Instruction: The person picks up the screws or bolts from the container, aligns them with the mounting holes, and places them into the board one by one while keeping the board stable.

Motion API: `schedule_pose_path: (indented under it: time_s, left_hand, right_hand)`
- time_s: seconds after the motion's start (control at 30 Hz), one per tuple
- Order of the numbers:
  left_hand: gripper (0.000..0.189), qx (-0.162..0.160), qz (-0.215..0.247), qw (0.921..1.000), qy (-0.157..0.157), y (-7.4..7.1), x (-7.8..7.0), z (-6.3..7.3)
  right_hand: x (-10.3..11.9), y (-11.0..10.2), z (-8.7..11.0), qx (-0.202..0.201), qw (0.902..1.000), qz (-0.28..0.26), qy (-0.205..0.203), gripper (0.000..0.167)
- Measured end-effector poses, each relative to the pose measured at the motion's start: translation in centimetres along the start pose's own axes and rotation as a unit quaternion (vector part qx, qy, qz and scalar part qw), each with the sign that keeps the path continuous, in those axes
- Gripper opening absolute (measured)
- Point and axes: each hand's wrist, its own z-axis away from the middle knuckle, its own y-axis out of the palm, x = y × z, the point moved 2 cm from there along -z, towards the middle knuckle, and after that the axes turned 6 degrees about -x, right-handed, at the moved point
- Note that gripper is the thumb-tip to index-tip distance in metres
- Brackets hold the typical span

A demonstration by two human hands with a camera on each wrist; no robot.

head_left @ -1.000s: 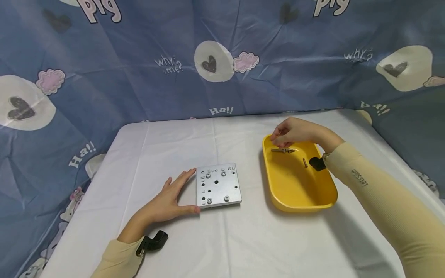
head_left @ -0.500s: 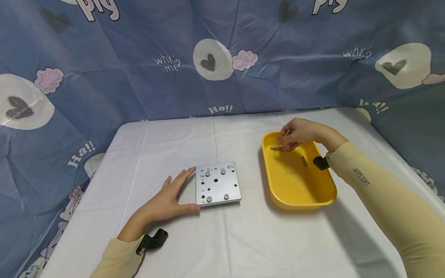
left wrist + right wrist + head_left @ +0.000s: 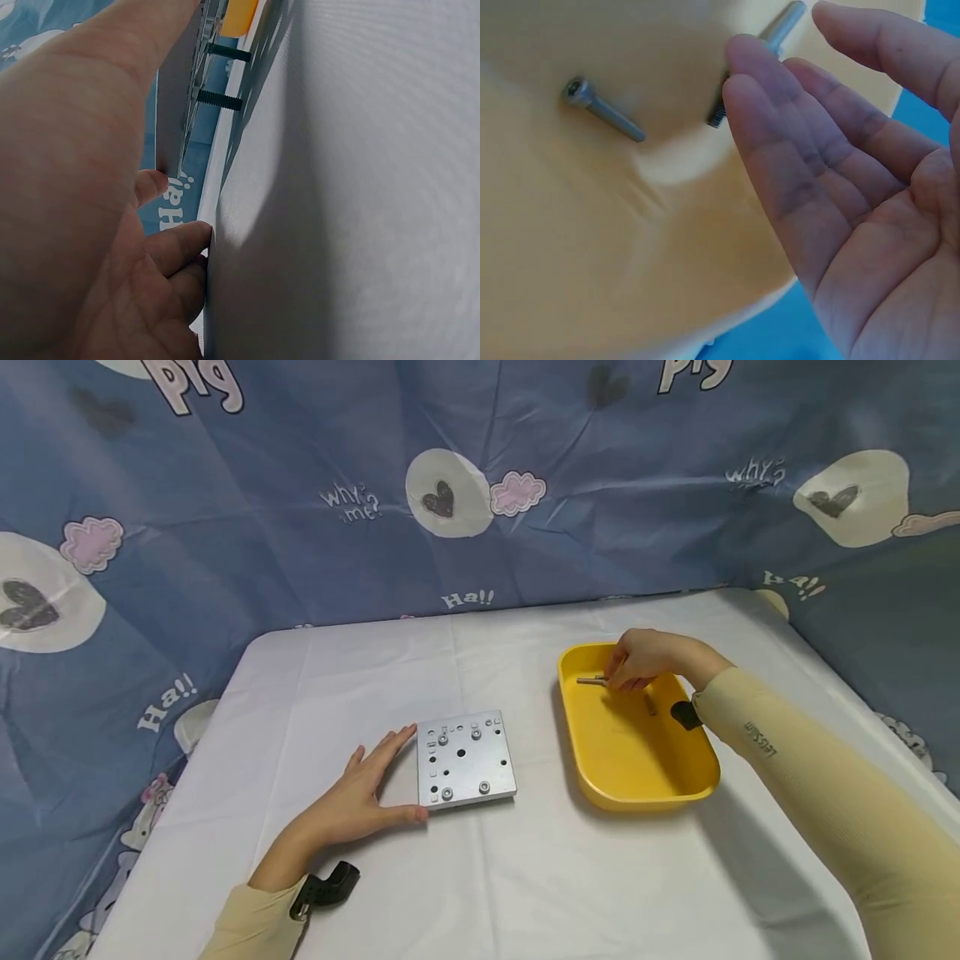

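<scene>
Here's the left hand (image 3: 352, 802), fingers out and relaxed, thumb at the plate's near left corner and a fingertip at the far one, braced along that edge, I'd judge, to steady it. The plate (image 3: 483, 764) lies left of the tray (image 3: 622, 760), flat face up, four bolt heads showing near its corners; from the left wrist, threaded ends (image 3: 221, 100) poke out below, which probably props it off the cloth (image 3: 360, 677), though contact there is hard to call. Over to the right hand (image 3: 648, 656), reaching down into the tray's far end: the wrist view gives it loosely extended, thumb apart from the fingers, pinching nothing that I can make out. One bolt (image 3: 609, 116) lies just beside those fingers; a shank (image 3: 786, 24) shows behind them, and whether the threads beside it belong to the same piece I can't tell. Room, then: the tray's walls hem that hand in, the far wall close by, the floor open toward the near end. Between plate and tray runs a bare strip of cloth, and the near side of both is open too.
</scene>
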Motion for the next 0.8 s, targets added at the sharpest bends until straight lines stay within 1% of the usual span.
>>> schedule_pose_path:
  time_s: [0.17, 0.33, 0.5, 0.63, 0.73, 0.8]
  left_hand:
    - [0.122, 0.003, -0.001, 1.0000, 0.003, -0.13, 0.10, 0.08]
    - [0.122, 0.003, 0.001, 1.0000, 0.002, -0.19, 0.07, 0.13]
    - [0.121, 0.002, 0.005, 1.0000, 0.001, -0.20, 0.01, 0.23]
    - [0.121, 0.005, 0.006, 1.0000, -0.001, -0.10, -0.03, 0.17]
    - [0.122, 0.005, 0.004, 1.0000, -0.002, -0.09, -0.01, 0.18]
    - [0.123, 0.003, 0.002, 1.0000, -0.002, -0.13, 0.03, 0.19]
  right_hand:
    - [0.08, 0.18, -0.46, -0.001, 0.9997, 0.017, 0.019, 0.035]
    - [-0.12, -0.07, -0.58, -0.019, 0.9994, 0.027, 0.015, 0.037]
    - [-0.26, 0.03, -0.61, -0.022, 0.9990, 0.036, 0.014, 0.037]
    - [-0.20, 0.07, -0.32, -0.023, 0.9983, 0.047, 0.024, 0.028]
    - [0.01, -0.22, 0.07, -0.025, 0.9964, 0.077, 0.026, 0.013]
    - [0.07, -0.51, 0.27, -0.023, 0.9937, 0.106, 0.028, 0.010]
